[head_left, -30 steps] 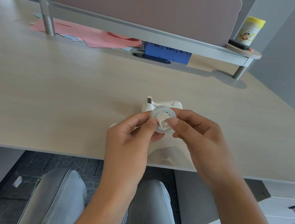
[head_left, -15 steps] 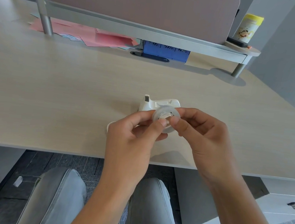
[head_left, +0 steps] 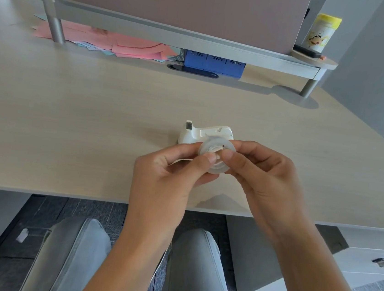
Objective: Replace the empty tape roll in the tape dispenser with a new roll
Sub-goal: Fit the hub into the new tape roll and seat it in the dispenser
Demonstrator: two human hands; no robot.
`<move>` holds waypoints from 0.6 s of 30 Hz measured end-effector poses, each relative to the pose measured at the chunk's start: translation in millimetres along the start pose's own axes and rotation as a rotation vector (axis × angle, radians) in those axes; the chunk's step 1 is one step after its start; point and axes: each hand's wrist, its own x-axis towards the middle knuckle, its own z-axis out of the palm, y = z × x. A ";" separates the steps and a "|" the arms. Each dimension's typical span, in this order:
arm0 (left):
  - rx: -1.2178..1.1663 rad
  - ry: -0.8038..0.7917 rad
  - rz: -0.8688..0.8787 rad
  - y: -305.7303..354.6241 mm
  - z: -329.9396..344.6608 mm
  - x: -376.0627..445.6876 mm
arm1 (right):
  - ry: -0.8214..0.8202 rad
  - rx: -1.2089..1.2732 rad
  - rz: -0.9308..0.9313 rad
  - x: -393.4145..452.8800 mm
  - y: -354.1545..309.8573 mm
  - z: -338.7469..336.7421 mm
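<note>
A clear tape roll point(head_left: 216, 156) with a white hub in its centre is held above the desk near the front edge. My left hand point(head_left: 170, 178) grips it from the left with thumb and fingers, and my right hand point(head_left: 266, 177) pinches it from the right, both thumbs pressing on the hub. Just behind the roll the white tape dispenser point(head_left: 202, 133) stands on the desk, its cutter end pointing up at the left. The dispenser's lower part is hidden by the roll and my fingers.
The wooden desk point(head_left: 93, 122) has a raised shelf point(head_left: 174, 35) at the back. Under the shelf lie pink papers point(head_left: 126, 44) and a blue box point(head_left: 213, 63). A yellow-lidded canister point(head_left: 321, 33) stands at the shelf's right end. A drawer unit point(head_left: 364, 260) sits below right.
The white hub that stuck out of the roll a second ago now sits pressed flush inside it. Both hands stayed in place above the desk's front edge.
</note>
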 end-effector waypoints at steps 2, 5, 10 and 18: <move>-0.018 -0.021 -0.029 0.5 -1.3 0.6 | -0.044 0.060 0.081 2.1 -2.4 -2.3; 0.002 -0.039 -0.046 0.0 -3.5 0.9 | -0.114 0.146 0.200 3.5 -7.1 -4.7; 0.030 -0.047 -0.030 0.6 -5.0 1.2 | -0.125 0.235 0.293 4.7 -6.7 -7.6; 0.021 -0.091 -0.008 1.3 -6.9 2.9 | -0.158 0.313 0.368 4.5 -5.5 -10.6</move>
